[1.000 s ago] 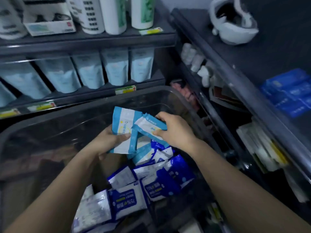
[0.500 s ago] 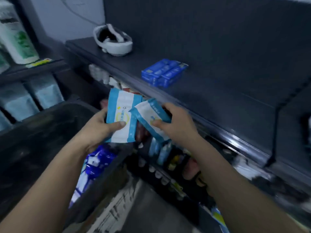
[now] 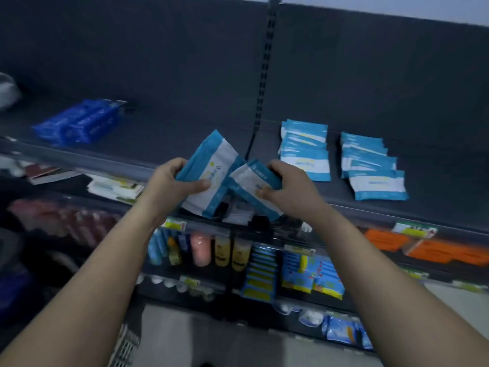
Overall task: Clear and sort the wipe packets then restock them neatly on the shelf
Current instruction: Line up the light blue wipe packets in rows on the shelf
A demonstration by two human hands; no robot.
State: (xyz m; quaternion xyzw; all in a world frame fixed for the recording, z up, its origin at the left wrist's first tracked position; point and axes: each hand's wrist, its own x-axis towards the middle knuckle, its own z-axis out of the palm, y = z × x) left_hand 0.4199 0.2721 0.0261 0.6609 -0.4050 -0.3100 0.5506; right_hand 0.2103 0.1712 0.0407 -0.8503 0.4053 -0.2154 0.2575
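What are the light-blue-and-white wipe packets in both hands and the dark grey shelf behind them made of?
Light-blue-and-white wipe packet in the left hand and second packet in the right hand: likely thin plastic film, slight sheen, flat sealed blue edges. Dark grey shelf: probably painted metal, matte; rigid flat deck, slotted upright behind. Blur leaves both open.

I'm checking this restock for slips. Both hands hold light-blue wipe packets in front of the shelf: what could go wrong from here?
The left hand and right hand grip the left packet and right packet at the shelf edge; either might slip to the lower racks. Setting them down carelessly could knock the two overlapped rows askew.
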